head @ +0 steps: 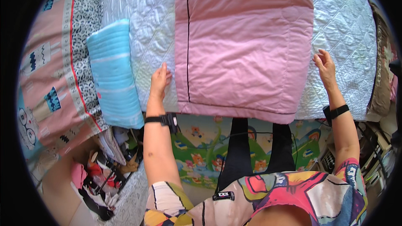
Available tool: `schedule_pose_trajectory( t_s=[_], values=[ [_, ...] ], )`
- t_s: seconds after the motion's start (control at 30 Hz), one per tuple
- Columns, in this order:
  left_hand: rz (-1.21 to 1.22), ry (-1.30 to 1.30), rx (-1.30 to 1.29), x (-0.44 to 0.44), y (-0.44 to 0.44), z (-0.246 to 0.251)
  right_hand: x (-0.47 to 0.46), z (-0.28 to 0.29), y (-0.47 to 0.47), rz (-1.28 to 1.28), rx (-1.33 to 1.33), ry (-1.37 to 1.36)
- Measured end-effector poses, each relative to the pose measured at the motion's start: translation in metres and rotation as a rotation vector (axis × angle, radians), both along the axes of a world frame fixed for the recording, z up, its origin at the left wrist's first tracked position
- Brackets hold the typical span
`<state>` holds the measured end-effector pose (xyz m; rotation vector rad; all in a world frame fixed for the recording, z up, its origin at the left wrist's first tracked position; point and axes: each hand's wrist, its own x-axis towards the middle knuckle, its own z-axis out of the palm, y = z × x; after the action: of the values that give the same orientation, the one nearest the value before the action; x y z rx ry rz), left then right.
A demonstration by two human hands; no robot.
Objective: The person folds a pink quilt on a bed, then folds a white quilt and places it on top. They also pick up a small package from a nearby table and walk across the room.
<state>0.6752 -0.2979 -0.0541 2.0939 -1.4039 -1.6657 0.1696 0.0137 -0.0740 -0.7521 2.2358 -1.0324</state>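
A pink quilt (245, 53) with dark piping lies folded in a long panel on a pale quilted bedspread (154, 37), its near end at the bed's front edge. Just off its left side is my left hand (160, 80), fingers apart and holding nothing. My right hand (325, 67) is beyond the quilt's right side, above the bedspread, empty, with thumb and fingers loosely bent. Left of my left hand lies a folded light-blue padded piece (114, 73) with pale stripes. Both wrists wear black straps.
Pink patterned bedding (53, 78) covers the far left. A brown cloth item with lettering (378, 69) lies at the bed's right end. Below left are piled clothes and bags (100, 179); a cartoon-print mat (201, 153) lies underfoot, with a thin cable above it. Shelves (370, 153) stand lower right.
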Motion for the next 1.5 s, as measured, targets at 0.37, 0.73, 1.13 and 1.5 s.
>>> schedule_pose_trajectory(
  t_s=[0.37,0.73,1.13,1.5],
  values=[
    [0.001,0.337,0.170,-0.058,-0.021,-0.025,0.031,-0.013,-0.037,-0.162,-0.045,-0.951],
    [0.024,0.561,0.122,-0.050,-0.010,-0.017,0.048,0.004,-0.033,-0.181,-0.184,-0.935],
    [0.035,0.594,0.019,-0.064,-0.003,-0.001,0.054,0.009,-0.038,-0.278,-0.274,-0.877],
    [-0.120,0.457,0.082,-0.019,0.033,0.021,0.072,0.022,0.023,-0.140,-0.189,-1.008]
  ],
)
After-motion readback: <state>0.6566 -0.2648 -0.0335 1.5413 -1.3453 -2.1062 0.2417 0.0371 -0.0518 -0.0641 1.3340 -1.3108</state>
